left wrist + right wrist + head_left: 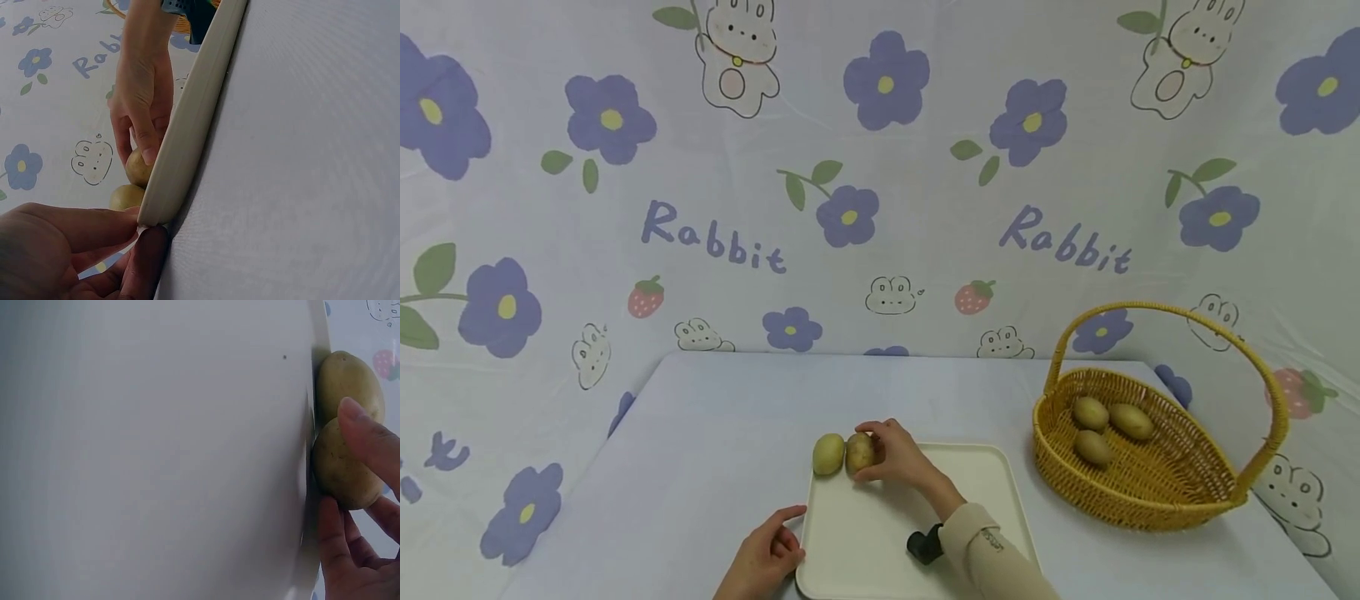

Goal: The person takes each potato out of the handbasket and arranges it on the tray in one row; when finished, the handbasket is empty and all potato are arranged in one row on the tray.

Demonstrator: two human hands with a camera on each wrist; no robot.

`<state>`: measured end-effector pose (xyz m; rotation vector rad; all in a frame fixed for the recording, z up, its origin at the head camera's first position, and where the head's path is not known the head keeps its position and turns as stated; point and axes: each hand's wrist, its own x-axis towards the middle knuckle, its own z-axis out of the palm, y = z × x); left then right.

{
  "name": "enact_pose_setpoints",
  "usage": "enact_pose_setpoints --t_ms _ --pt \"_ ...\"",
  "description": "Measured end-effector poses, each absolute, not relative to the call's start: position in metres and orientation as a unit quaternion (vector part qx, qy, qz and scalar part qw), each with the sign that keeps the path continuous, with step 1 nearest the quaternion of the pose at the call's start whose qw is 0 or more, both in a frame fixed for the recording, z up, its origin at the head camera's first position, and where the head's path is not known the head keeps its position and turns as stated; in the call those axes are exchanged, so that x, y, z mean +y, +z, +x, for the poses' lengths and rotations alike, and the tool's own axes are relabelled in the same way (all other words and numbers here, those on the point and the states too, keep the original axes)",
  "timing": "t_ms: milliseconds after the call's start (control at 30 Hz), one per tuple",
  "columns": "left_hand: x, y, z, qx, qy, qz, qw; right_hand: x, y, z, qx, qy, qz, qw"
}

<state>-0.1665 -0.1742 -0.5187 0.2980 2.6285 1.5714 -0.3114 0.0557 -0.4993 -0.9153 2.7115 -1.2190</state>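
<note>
My right hand [897,454] holds a potato [858,455] at the far left corner of a cream tray [872,533]. Thumb and fingers lie around that potato, as the right wrist view also shows. Right beside it, in the corner, sits a second, paler potato [828,455]; the two meet side by side in the right wrist view. At the tray's left edge, my left hand [765,552] pinches the rim, thumb above and a finger below in the left wrist view.
A yellow wicker basket [1138,508] with a tall handle stands to the right of the tray, with three potatoes [1093,447] inside. A black device [925,545] sits at the right wrist. Behind the white table [722,417] hangs a flower-and-rabbit printed cloth [925,208].
</note>
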Motion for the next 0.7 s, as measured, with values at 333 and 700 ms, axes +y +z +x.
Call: enact_pose_setpoints --t_ms 333,700 --pt "-0.173 -0.517 -0.166 0.853 0.511 0.097 0.033 0.056 -0.494 -0.305 0.882 -0.389 -0.267 0.025" --pt "-0.173 -0.517 -0.166 0.852 0.514 0.093 0.037 0.063 -0.490 -0.302 0.884 -0.395 -0.247 0.028"
